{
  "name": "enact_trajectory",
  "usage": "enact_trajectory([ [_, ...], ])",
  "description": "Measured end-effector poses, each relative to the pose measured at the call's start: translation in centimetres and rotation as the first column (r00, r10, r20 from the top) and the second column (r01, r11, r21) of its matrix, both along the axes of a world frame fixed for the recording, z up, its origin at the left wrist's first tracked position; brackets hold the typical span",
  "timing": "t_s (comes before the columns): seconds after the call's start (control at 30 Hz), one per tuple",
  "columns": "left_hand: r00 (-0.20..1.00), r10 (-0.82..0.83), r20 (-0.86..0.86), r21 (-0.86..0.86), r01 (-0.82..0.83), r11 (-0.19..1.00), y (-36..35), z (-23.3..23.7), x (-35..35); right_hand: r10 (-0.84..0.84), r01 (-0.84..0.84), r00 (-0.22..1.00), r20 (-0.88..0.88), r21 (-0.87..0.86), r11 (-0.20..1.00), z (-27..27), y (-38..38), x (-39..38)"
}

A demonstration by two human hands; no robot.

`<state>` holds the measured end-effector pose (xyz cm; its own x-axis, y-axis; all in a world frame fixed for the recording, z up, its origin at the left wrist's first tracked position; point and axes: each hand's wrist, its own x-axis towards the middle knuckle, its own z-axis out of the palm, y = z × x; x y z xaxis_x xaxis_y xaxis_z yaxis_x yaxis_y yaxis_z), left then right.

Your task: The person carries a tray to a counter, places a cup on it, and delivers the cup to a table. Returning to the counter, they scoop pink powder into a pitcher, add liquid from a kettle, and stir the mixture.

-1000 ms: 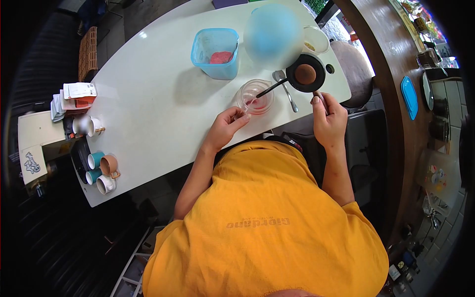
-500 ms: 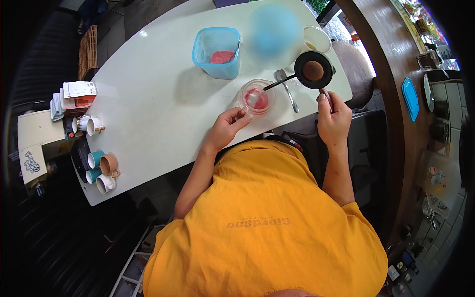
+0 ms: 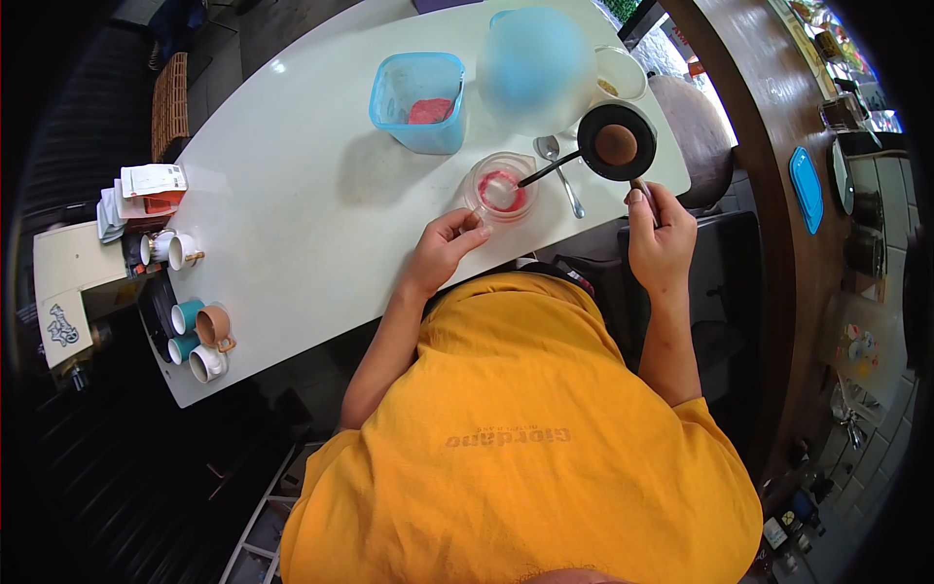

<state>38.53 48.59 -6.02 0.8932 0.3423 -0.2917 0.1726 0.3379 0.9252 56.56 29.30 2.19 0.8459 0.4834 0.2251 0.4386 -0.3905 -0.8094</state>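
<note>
My left hand [image 3: 448,249] pinches the handle of a clear measuring jug [image 3: 476,181] standing near the table's front edge. Pink-red matter rings the jug's base around a clearer middle. My right hand [image 3: 664,236] is wrapped round the handle of a black gooseneck kettle [image 3: 643,125] with a brown round lid, held at the table's right end. The kettle's thin spout points left, its tip at the jug's opening; I cannot make out any stream. A metal spoon [image 3: 566,183] lies just right of the jug. Behind it stands a light-blue plastic container [image 3: 425,138] with a pink lump inside.
A blurred blue round shape [image 3: 535,68] covers part of the table's back. Beside it sits a clear tub [image 3: 632,73]. Several cups [image 3: 209,362] stand at the left edge of the white table [image 3: 292,224]. A stool [image 3: 693,131] is at right.
The pink-red matter in the jug now shows as a ring with a clearer middle. Both hands keep their grip; the whole view has shifted slightly.
</note>
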Motion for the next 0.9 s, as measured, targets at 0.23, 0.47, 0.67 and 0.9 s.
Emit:
enact_trajectory([
  [0.23,1.0,-0.016,-0.013,0.005,0.016,1.0,-0.1,-0.4,0.0,0.011,-0.011,1.0,-0.029,-0.005,1.0,0.5,0.5,-0.3],
  [0.47,0.998,-0.061,0.003,-0.006,0.061,0.998,-0.2,-0.2,-0.3,0.001,-0.001,1.0,-0.012,0.015,1.0,0.4,0.8,0.1],
  [0.67,1.0,-0.027,-0.012,0.005,0.027,1.0,0.1,0.5,-1.1,-0.015,0.015,1.0,-0.006,0.002,1.0,0.6,0.5,0.5],
  [0.9,0.997,0.076,0.008,0.085,-0.076,0.993,1.0,0.6,-1.6,0.004,-0.004,1.0,0.006,0.006,1.0,0.9,0.4,0.3],
])
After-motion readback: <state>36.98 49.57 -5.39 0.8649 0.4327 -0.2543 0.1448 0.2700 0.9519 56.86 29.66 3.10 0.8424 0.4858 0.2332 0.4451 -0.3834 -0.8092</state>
